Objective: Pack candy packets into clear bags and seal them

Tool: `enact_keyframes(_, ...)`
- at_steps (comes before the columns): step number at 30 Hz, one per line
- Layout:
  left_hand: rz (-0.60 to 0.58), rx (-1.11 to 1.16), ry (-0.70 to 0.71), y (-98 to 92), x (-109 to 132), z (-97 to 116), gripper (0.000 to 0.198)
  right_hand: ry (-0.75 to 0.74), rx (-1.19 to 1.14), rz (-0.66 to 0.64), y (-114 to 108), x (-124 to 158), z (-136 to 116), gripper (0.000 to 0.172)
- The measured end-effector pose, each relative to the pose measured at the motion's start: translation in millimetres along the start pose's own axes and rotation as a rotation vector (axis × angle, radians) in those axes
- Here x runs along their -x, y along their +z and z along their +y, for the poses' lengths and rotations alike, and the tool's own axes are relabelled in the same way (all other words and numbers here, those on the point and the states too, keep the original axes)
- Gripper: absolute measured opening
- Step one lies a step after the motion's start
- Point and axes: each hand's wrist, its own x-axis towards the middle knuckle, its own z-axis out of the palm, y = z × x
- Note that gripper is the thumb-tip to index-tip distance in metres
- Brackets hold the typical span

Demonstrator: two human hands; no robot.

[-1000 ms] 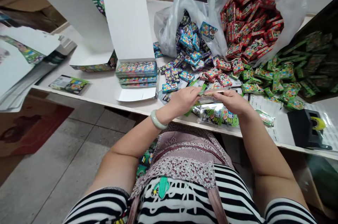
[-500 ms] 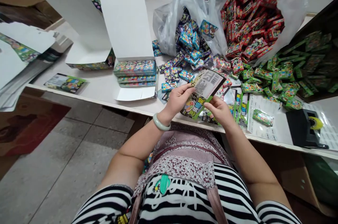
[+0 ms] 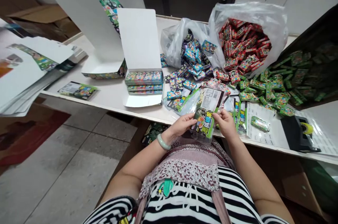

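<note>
Between my two hands is a printed candy pouch (image 3: 204, 122), mostly black with a green edge, its label panel toward the far side. My left hand (image 3: 185, 124) pinches its left edge, and my right hand (image 3: 224, 121) grips the right edge. Just beyond it on the table lie more printed pouches (image 3: 179, 102). Small blue and purple candy packs (image 3: 194, 65) spill from a clear plastic bag (image 3: 173, 46) behind them. To the right, several more pouches (image 3: 241, 116) lie overlapped near my right hand.
An open white display box (image 3: 144, 101) holds stacked flat packs (image 3: 144, 81) at left. Red packs (image 3: 245, 44) fill a bag at back right, beside loose green packs (image 3: 280, 87). A tape dispenser (image 3: 295, 134) stands at the right edge. One pouch (image 3: 77, 90) lies far left.
My hands have brought the pouch lower and closer to my body, and it now sits straighter. The view has tilted up, showing more of the door and wall behind.
</note>
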Motion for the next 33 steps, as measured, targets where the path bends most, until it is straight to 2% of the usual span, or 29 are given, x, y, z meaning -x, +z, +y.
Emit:
enact_keyframes(2,0.069,0.002,0.063,2.0,-7.6,1.7,0.050,0.016,0.031,-0.053,0.5,5.8,1.2,0.047)
enact_keyframes(5,0.191,0.023,0.188,5.4,-23.4,13.2,0.060,0.063,0.074,-0.230,-0.4,10.8,-1.6,0.043)
enact_keyframes(6,0.212,0.031,0.216,7.1,-27.1,16.4,0.062,0.060,0.065,-0.248,-1.1,11.6,-3.4,0.042)
enact_keyframes(8,0.229,0.034,0.240,11.0,-29.5,19.6,0.065,0.019,0.020,-0.178,-2.7,12.1,-7.3,0.044)
enact_keyframes(11,0.161,0.054,0.210,15.2,-22.7,18.6,0.069,-0.034,-0.011,-0.027,-4.8,13.1,-11.9,0.051)
enact_keyframes(13,0.102,0.075,0.199,14.8,-16.4,18.0,0.073,-0.040,0.000,-0.009,-5.5,14.8,-12.8,0.055)
enact_keyframes(16,0.081,0.019,0.228,11.1,-11.5,20.1,0.076,-0.084,0.051,-0.048,-6.1,17.6,-11.7,0.067)
enact_keyframes(18,0.078,-0.052,0.243,9.0,-11.0,23.0,0.074,-0.150,0.124,-0.073,-7.1,18.2,-11.1,0.070)
enact_keyframes(22,0.032,-0.103,0.232,7.4,-8.6,31.5,0.071,-0.225,0.205,-0.085,-11.6,19.3,-16.6,0.058)
enact_keyframes(26,-0.003,-0.096,0.156,11.3,1.9,41.6,0.045,-0.169,0.217,-0.172,-18.5,26.3,-30.8,0.037)
enact_keyframes(29,0.130,-0.221,0.256,20.7,10.7,52.1,0.028,-0.209,0.299,-0.131,-21.3,30.2,-45.4,0.022)
enact_keyframes(31,0.212,-0.321,0.357,27.9,13.1,61.2,0.022,-0.281,0.344,-0.114,-20.2,29.2,-56.5,0.024)
enact_keyframes(33,0.213,-0.357,0.381,33.1,12.3,70.6,0.023,-0.321,0.334,-0.135,-17.1,26.1,-66.9,0.027)
